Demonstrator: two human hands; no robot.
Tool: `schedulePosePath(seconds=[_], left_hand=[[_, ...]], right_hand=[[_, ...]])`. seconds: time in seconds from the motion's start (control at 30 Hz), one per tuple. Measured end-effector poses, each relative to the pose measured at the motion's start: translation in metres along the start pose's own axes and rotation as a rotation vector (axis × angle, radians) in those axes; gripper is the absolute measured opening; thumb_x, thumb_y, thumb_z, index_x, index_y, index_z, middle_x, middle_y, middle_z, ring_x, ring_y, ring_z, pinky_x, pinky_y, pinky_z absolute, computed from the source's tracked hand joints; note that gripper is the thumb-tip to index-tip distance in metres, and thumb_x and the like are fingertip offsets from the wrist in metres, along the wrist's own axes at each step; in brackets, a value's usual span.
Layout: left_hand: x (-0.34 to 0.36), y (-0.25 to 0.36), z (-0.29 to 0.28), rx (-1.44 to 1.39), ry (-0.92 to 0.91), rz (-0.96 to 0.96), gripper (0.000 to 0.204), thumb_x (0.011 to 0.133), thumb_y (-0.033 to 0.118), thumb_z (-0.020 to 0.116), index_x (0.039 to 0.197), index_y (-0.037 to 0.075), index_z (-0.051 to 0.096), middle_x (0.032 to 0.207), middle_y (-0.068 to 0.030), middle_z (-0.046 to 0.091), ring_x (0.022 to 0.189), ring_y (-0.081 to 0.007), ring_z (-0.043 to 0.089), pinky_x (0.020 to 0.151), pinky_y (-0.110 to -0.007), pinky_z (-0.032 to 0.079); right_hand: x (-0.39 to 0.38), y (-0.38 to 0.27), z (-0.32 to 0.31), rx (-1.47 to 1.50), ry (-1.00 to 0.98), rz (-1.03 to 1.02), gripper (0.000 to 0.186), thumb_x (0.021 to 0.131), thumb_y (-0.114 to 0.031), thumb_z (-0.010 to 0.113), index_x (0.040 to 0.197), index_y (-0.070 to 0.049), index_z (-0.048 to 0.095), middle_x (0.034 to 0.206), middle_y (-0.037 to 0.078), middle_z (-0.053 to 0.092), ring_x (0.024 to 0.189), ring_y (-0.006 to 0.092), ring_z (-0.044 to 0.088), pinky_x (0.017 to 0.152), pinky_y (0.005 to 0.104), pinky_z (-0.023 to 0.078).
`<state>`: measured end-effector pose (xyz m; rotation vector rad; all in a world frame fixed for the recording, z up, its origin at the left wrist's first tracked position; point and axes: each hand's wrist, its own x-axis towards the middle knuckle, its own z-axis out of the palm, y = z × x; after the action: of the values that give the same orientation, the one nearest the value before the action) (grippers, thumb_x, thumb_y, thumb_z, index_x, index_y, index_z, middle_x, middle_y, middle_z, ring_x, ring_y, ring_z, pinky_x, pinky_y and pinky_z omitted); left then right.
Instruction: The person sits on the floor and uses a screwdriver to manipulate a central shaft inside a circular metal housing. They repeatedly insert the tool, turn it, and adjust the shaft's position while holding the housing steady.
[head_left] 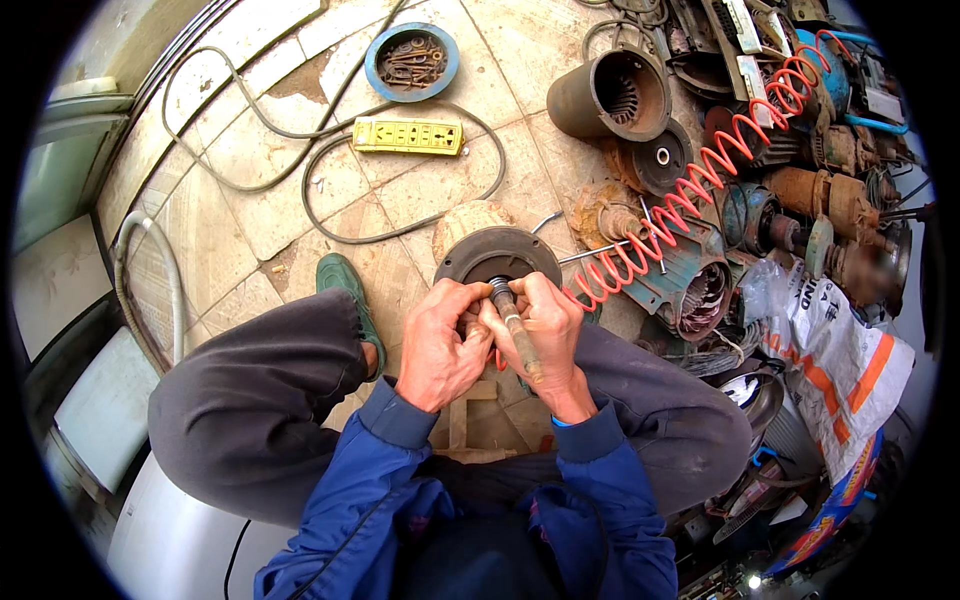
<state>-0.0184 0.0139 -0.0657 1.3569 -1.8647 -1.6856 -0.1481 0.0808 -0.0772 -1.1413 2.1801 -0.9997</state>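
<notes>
Head view: two-handed close work on a brown rod (520, 340), centre of the frame.
Right hand (548, 340) grasping the rod, which slants down toward the lower right; left hand (438, 348) bent in at its dark ridged end (500, 287), though whether those fingers pinch it or something behind cannot be told. Ridged end overlaps the near edge of the round flange (497, 250); contact unclear. Judgement: best to steady the rod with the right hand, let the left do the fine work, keep the slant constant and press evenly, without forcing. Red coiled hose (716, 165), right of the flange, should be kept from snagging the wrist.
</notes>
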Motion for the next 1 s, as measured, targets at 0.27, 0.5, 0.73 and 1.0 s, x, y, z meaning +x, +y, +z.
schedulePosePath(seconds=[0.27,0.5,0.73,1.0], left_hand=[[0.003,0.004,-0.003,0.013,-0.037,-0.034,0.036,0.081,-0.008,0.066,0.116,-0.002,0.071,0.091,-0.0126,0.067,0.079,-0.021,0.069,0.074,-0.031,0.055],[0.004,0.003,-0.007,0.337,0.299,0.046,0.041,0.089,0.015,0.078,0.125,0.0,0.066,0.114,-0.0193,0.063,0.105,-0.0322,0.063,0.093,-0.041,0.051],[-0.006,-0.049,0.025,-0.307,0.19,-0.22,0.095,0.097,0.04,0.076,0.16,-0.009,0.024,0.155,-0.0316,0.038,0.145,-0.0372,0.041,0.12,-0.046,0.036],[-0.003,-0.03,0.039,-0.685,0.241,-0.28,0.088,0.094,0.024,0.082,0.158,-0.003,0.028,0.144,-0.023,0.052,0.129,-0.0274,0.057,0.108,-0.039,0.051]], right_hand=[[0.001,-0.005,-0.005,-0.02,-0.045,0.044,0.025,0.08,-0.009,0.084,0.09,-0.002,0.063,0.073,0.013,0.063,0.058,0.0262,0.064,0.052,0.0386,0.051],[-0.006,0.003,-0.024,0.338,0.017,0.537,0.027,0.088,-0.004,0.075,0.112,0.005,0.066,0.079,0.012,0.071,0.071,0.0128,0.07,0.065,0.031,0.056],[-0.014,0.017,-0.01,0.12,0.142,0.432,0.073,0.087,-0.026,0.085,0.138,0.012,0.05,0.126,0.025,0.065,0.115,0.0293,0.066,0.1,0.0395,0.052],[-0.024,0.029,0.002,0.646,0.093,0.692,0.061,0.088,-0.035,0.087,0.127,0.006,0.063,0.113,0.015,0.075,0.102,0.0209,0.07,0.092,0.0352,0.055]])
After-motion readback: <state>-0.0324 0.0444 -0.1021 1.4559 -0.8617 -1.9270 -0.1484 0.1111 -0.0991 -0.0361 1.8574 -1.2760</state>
